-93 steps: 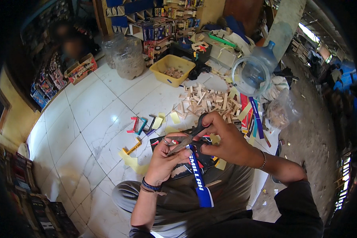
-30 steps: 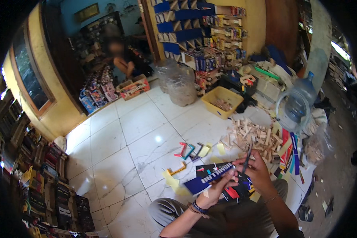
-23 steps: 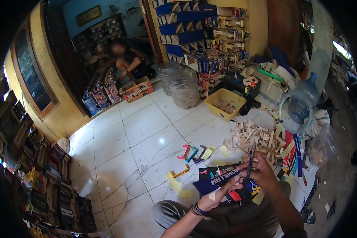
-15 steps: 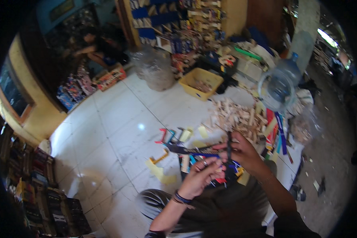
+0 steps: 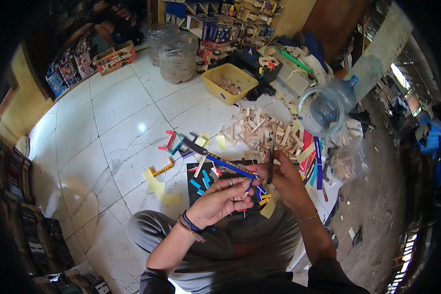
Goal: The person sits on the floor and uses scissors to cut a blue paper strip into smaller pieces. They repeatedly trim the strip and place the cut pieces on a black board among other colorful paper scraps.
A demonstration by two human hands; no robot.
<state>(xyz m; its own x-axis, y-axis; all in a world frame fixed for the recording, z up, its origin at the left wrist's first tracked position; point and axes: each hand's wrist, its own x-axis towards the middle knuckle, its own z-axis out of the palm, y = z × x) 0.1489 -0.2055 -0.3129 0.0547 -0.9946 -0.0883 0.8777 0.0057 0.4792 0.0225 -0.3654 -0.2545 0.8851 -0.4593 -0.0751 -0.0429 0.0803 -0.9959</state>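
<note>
My left hand (image 5: 223, 200) is closed, fingertips pinching a small blue piece at the near end of a long blue-and-black strip (image 5: 220, 162). The strip slants up and left over the white tiles. My right hand (image 5: 284, 179) is closed around a dark, narrow, blade-like tool (image 5: 271, 164) that stands nearly upright; its exact kind is unclear. The fingertips of both hands almost meet at the strip's near end. Beneath them lies a black board (image 5: 195, 171) scattered with small blue, yellow and red pieces (image 5: 206, 179).
Beyond my hands is a heap of small wooden pieces (image 5: 257, 130). Yellow paper scraps (image 5: 169, 197) and coloured frames (image 5: 169, 142) lie to the left. Farther back stand a yellow basin (image 5: 214, 88), plastic containers (image 5: 177, 61) and a clear water jug (image 5: 323, 110). Coloured strips (image 5: 319, 164) lie right. Another person (image 5: 110, 24) sits far left.
The whole view has shifted, so the floor things appear farther left and higher. Both hands stay close together, with the strip and dark tool still held.
</note>
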